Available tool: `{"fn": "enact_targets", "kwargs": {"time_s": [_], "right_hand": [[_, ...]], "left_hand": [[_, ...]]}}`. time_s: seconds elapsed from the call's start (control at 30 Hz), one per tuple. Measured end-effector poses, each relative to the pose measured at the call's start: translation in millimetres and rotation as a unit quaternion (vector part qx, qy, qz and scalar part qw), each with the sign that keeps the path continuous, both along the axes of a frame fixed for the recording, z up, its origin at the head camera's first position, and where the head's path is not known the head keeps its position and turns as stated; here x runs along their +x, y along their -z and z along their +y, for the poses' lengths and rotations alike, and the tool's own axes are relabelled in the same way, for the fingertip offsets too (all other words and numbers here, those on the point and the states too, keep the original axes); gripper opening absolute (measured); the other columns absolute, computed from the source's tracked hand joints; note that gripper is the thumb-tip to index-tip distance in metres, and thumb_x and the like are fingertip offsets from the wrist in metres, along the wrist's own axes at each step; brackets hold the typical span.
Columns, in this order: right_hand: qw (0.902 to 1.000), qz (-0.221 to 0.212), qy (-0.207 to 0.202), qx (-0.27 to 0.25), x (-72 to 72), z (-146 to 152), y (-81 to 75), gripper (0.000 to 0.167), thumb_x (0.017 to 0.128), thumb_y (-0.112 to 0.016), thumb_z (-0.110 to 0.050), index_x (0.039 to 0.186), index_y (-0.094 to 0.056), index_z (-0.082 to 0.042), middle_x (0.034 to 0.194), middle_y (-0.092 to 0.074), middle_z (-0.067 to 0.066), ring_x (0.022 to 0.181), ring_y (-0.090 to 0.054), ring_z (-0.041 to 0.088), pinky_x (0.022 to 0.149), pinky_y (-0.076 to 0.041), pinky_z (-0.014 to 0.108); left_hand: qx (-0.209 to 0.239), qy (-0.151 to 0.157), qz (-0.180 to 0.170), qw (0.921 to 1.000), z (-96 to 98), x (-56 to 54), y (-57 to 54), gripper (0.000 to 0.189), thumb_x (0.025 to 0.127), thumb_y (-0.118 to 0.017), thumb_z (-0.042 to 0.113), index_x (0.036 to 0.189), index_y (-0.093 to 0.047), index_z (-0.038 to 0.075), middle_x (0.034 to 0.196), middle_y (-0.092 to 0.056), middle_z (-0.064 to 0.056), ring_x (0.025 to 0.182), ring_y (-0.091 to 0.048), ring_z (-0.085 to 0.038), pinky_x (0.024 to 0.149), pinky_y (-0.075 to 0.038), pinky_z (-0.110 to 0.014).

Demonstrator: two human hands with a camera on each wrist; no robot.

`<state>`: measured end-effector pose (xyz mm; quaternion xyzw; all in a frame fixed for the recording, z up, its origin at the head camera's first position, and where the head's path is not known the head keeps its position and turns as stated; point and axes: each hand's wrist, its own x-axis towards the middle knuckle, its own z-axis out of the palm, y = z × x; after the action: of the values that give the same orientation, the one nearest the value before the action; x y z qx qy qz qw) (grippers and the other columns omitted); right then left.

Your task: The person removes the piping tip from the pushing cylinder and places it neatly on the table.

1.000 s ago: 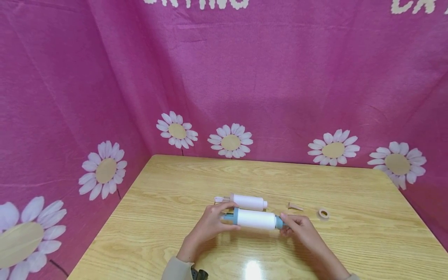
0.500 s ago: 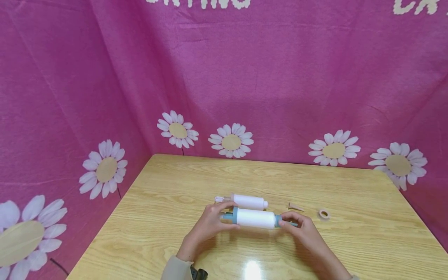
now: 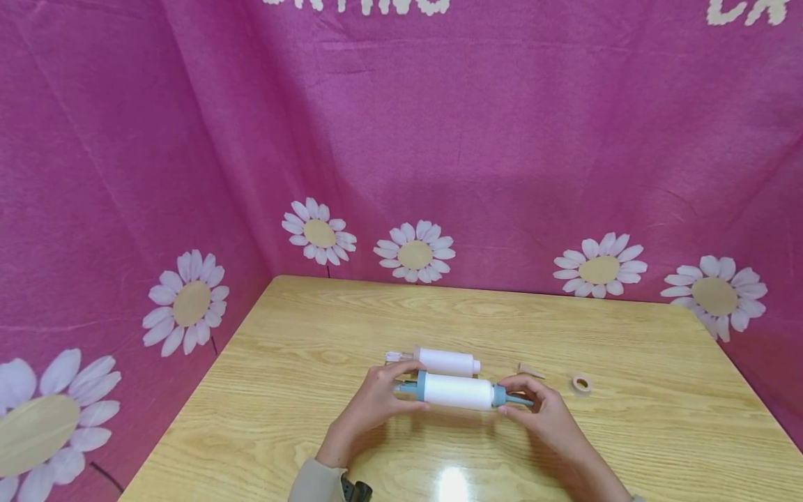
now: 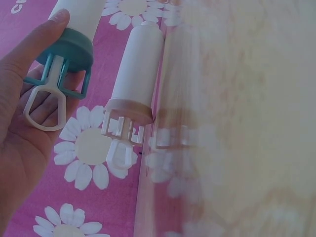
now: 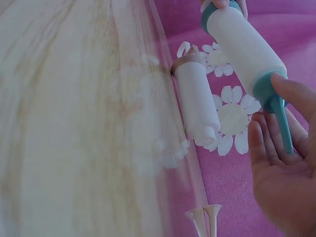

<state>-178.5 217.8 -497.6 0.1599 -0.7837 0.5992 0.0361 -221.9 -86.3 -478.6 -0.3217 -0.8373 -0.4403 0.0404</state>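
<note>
White with teal ends, a tube (image 3: 458, 392) stretches between left hand (image 3: 371, 399) and right hand (image 3: 546, 413) in the head view, seemingly just above the wooden table (image 3: 351, 317). Left wrist: fingers and thumb grip the teal collar (image 4: 74, 52). Right wrist: the other hand pinches the teal cap (image 5: 263, 90).

The right grip (image 3: 541, 408) now bares more teal nozzle (image 5: 283, 127).

The white tube (image 3: 458, 392) I hold looks like smooth plastic, as do its teal ends (image 5: 265, 91) and the beige-collared tube (image 4: 137, 69), while the table (image 3: 251, 404) is glossy and wood-grained, and the pink cloth (image 3: 502, 139) looks matt and softly creased.
</note>
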Motion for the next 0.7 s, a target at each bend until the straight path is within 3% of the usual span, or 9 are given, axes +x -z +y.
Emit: {"fn": "enact_targets", "kwargs": {"time_s": [0.3,0.53,0.7], "right_hand": [[0.9995,0.009,-0.016,-0.025,-1.1,1,0.9,0.035,0.084,-0.072,0.001,0.115,-0.058,0.008,0.111,-0.061,-0.016,0.103,-0.062,-0.003,0.085,-0.056,0.017],[0.9997,0.009,0.0,-0.024,0.7,6,2.1,0.034,0.084,-0.072,0.001,0.114,-0.058,0.007,0.109,-0.062,-0.016,0.101,-0.062,-0.004,0.089,-0.051,0.012],[0.9996,-0.004,0.002,-0.026,1.7,11,1.1,0.035,0.086,-0.07,-0.001,0.117,-0.056,0.008,0.111,-0.061,-0.017,0.102,-0.061,-0.004,0.09,-0.051,0.012]], "left_hand": [[-0.001,-0.006,-0.001,1.0,0.3,-0.5,0.1,0.053,0.075,-0.085,0.026,0.121,-0.065,0.008,0.128,-0.066,-0.014,0.109,-0.067,-0.03,0.088,-0.058,-0.036],[0.002,-0.005,-0.008,0.9999,-1.5,-0.2,1.1,0.054,0.076,-0.084,0.026,0.122,-0.065,0.007,0.131,-0.064,-0.015,0.114,-0.066,-0.03,0.09,-0.057,-0.042],[-0.002,-0.011,-0.005,0.9999,-4.7,0.2,2.1,0.053,0.075,-0.085,0.027,0.122,-0.065,0.01,0.131,-0.065,-0.014,0.116,-0.065,-0.027,0.09,-0.058,-0.037]]}}
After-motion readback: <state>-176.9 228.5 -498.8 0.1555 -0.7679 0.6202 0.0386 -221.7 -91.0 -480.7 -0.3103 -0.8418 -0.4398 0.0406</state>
